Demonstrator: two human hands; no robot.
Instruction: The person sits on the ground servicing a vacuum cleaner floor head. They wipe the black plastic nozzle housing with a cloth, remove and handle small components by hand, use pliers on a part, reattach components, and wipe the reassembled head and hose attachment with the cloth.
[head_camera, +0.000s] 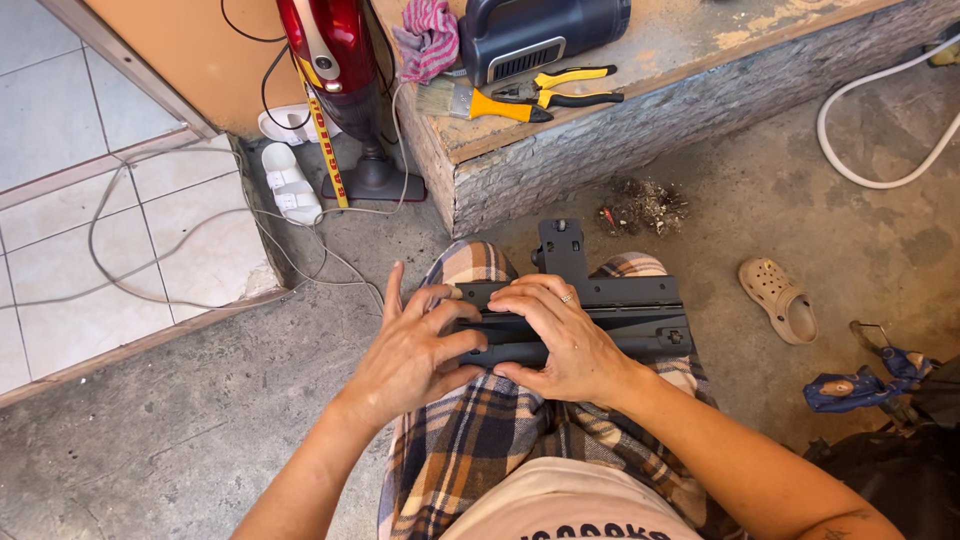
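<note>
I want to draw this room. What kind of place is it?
Probably a home repair spot at a doorway. The floor is bare concrete, a step holds pliers and a paintbrush, and both hands grip a black plastic part on the lap.

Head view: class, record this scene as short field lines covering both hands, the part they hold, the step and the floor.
left hand: grips the black part's near end
right hand: laid over the part, ring on one finger
black part: flat plastic piece across the plaid lap
step: brush, pliers, cloth
floor: vacuum, sandals, clog, hose
</note>
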